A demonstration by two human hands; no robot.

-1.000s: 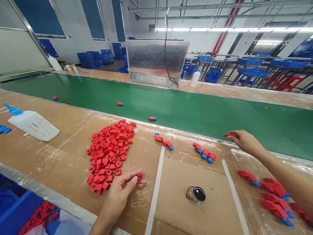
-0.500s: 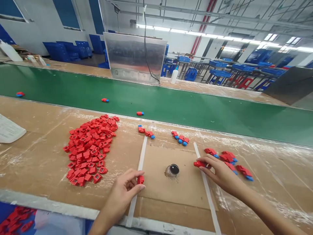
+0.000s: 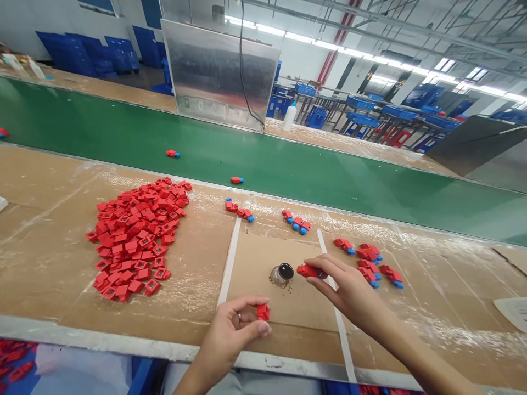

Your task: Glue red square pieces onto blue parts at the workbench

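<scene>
The left hand (image 3: 233,334) pinches a red block (image 3: 263,312) between thumb and fingertips, its open end showing. The right hand (image 3: 343,282), apart from the left hand and a little farther forward, is closed on a red part (image 3: 308,271), with a bit of blue showing near the fingers. Just left of that part's tip, and ahead of the left hand, the black-topped pot (image 3: 284,272) sits on the cardboard (image 3: 263,249), between 2 tape strips (image 3: 230,260). Left of and beyond the left hand lies the pile (image 3: 135,236) of red blocks. Right of and beyond the right hand, 4 red-and-blue pieces (image 3: 392,274) lie near each other. Farther forward of both hands are 2 small pieces (image 3: 245,214) and a row of 3 (image 3: 296,223). Beyond these runs the green belt (image 3: 304,167), carrying 3 more.
</scene>
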